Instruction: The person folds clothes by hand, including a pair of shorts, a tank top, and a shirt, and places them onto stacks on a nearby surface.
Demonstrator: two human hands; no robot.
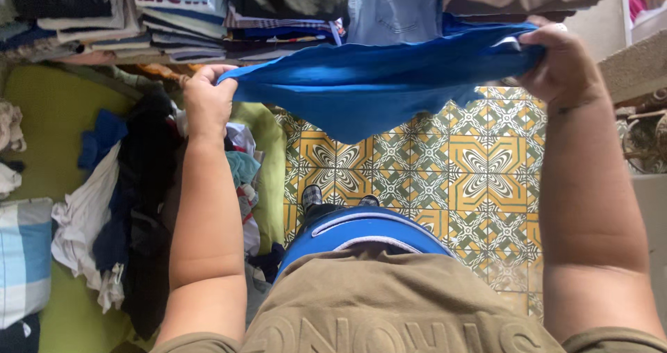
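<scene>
A blue cloth garment [375,82] is stretched out in front of me, above the patterned floor. My left hand [207,99] pinches its left edge, fingers closed on the fabric. My right hand [561,64] grips the right end, bunched in the fist. The garment sags in the middle between the two hands. Both forearms reach up from the bottom of the view.
Stacks of folded clothes [180,16] fill the shelf ahead. A loose heap of clothes [132,207] lies on a green sheet [48,110] to the left. The yellow and green tiled floor [472,165] lies below. A striped pillow [24,256] sits at far left.
</scene>
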